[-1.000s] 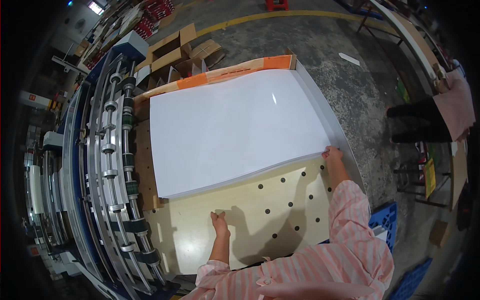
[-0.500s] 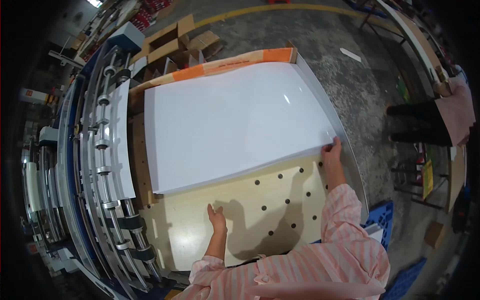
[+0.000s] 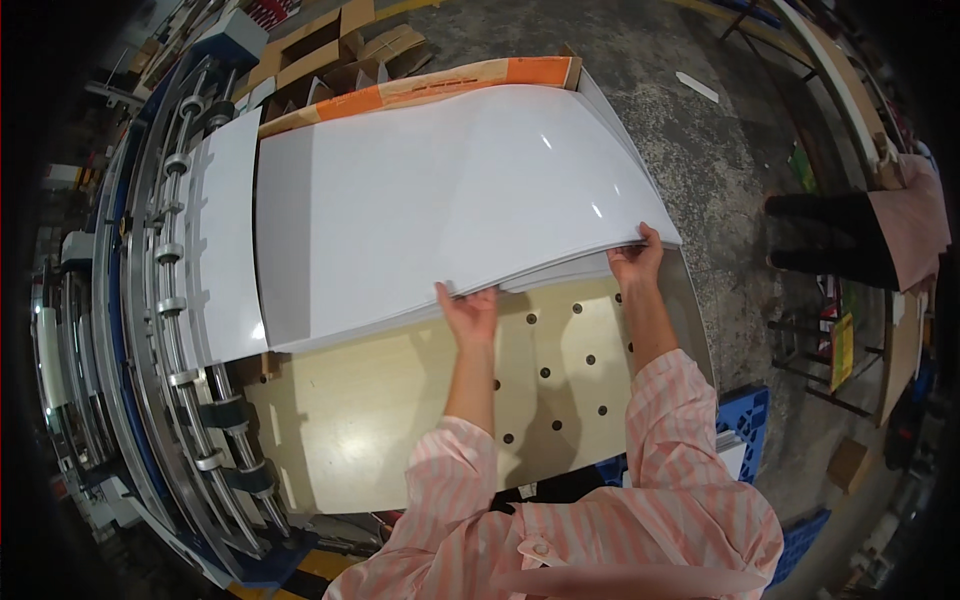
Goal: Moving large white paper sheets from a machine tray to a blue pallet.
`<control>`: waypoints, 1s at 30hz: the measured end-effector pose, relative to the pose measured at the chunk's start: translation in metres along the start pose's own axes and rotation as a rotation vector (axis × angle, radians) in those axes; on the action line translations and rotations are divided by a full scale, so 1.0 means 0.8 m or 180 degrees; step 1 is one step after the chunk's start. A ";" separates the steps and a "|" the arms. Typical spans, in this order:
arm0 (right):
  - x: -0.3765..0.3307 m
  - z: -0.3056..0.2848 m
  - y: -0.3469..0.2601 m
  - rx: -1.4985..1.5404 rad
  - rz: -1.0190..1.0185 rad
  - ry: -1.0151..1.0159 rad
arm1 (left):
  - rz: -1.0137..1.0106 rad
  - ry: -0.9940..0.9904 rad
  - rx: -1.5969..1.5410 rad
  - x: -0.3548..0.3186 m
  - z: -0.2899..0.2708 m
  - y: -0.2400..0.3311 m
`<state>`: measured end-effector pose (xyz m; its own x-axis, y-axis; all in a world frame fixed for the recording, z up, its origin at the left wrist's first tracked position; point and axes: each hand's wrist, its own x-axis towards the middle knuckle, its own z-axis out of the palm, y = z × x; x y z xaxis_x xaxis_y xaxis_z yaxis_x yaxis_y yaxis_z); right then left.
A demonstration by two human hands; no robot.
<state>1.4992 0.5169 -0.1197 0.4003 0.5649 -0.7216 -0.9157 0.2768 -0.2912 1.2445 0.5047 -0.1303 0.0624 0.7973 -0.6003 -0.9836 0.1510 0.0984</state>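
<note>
Left hand point(image 3: 470, 314) and right hand point(image 3: 637, 260) half-closed on sheets point(image 3: 400, 205)

At upper left: open cardboard box point(image 3: 320, 47). On gray floor point(image 3: 715, 190), upper right: flat white strip point(image 3: 697, 87). At right: person point(image 3: 885, 225) in pink top point(image 3: 912, 215) and black trousers point(image 3: 840, 215). At lower right: brown box point(image 3: 848, 465) near blue plastic pallet point(image 3: 803, 543).

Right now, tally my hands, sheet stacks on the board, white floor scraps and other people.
Left hand and right hand: 2
Sheet stack on the board: 1
White scrap on the floor: 1
Other person: 1
Total: 5
</note>
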 end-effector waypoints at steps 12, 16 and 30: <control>-0.011 -0.104 0.007 -0.0777 0.0292 -0.0467 | 0.0368 0.0220 0.0967 -0.008 -0.040 0.050; -0.102 -0.198 0.011 -0.0583 0.0361 -0.0298 | 0.0400 0.0356 0.1187 -0.095 -0.096 0.073; -0.391 -0.625 -0.088 -0.0497 0.0442 -0.0117 | -0.0876 0.0376 0.0875 -0.526 -0.419 0.054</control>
<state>1.4206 -0.0682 -0.1873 0.2682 0.6181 -0.7390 -0.9554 0.0720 -0.2865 1.1191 -0.0200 -0.1395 0.2815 0.6350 -0.7194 -0.8500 0.5128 0.1201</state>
